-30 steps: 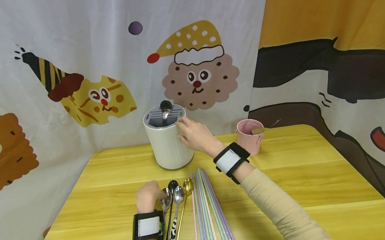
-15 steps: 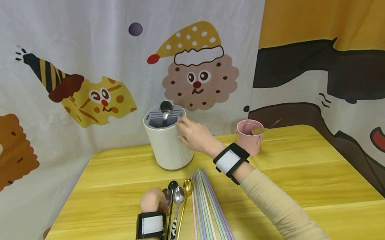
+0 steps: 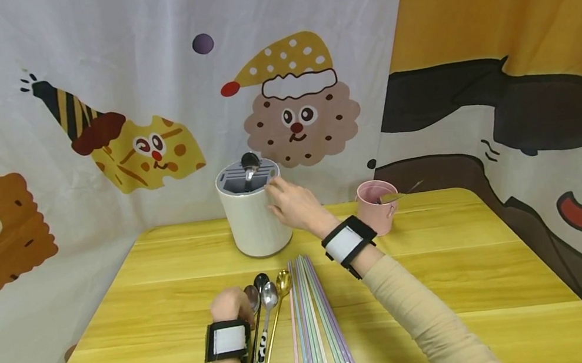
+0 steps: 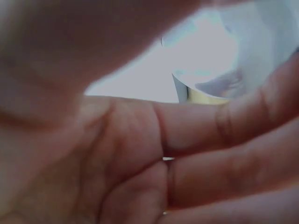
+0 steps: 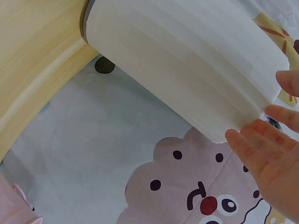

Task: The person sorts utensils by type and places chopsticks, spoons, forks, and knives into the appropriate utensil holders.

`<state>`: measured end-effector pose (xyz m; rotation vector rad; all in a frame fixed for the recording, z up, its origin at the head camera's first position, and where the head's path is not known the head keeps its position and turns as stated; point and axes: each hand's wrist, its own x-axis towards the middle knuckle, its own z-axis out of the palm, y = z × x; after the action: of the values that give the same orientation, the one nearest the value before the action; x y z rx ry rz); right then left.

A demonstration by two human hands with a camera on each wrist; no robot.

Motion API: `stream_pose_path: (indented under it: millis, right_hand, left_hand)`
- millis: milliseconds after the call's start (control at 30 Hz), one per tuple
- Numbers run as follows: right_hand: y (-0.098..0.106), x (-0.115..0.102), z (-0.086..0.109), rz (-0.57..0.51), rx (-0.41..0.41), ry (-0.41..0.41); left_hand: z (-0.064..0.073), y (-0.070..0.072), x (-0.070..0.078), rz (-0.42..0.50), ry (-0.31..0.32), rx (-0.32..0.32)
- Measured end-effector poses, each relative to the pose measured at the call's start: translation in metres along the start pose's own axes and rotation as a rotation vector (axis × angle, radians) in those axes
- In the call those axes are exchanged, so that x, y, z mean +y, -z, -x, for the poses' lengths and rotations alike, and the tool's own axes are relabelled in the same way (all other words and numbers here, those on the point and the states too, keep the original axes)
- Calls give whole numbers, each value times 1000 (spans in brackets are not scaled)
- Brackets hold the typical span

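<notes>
In the head view my left hand bends down over the leftmost silver spoon, covering most of its handle. The left wrist view shows that spoon's shiny bowl close up, between the thumb and the curled fingers; the fingertips are out of sight. My right hand reaches to the rim of a white utensil holder. Its fingers are extended and touch the holder's top edge in the right wrist view. A dark-bowled spoon stands inside the grey-topped holder.
Beside the left hand lie a black spoon, a spoon with a cow-patterned handle and a gold spoon. Several pastel chopsticks lie to their right. A pink bucket stands at the back right of the wooden table.
The left hand has come slightly nearer and rightward, its fingers tucking down beside the leftmost spoon, then nearly stops. The right hand stays at the holder's rim.
</notes>
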<state>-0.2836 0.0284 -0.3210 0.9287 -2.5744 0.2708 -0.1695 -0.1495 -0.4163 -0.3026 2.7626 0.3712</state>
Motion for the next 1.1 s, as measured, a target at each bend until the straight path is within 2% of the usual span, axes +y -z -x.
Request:
stream_pose_path:
  millis: [200, 333, 467, 633, 1100]
  right_hand:
    - [0, -1, -1, 3, 12, 9]
    - [0, -1, -1, 4, 11, 8]
    - [0, -1, -2, 2, 8, 5]
    - [0, -1, -2, 1, 8, 5]
    - [1, -1, 0, -2, 8, 1]
  left_hand:
    - [-4, 1, -1, 23, 13, -71]
    - [-3, 5, -3, 52, 9, -87]
    - [0, 10, -5, 81, -14, -51]
    - [6, 16, -5, 100, -37, 26]
    - [13, 32, -4, 85, -50, 234]
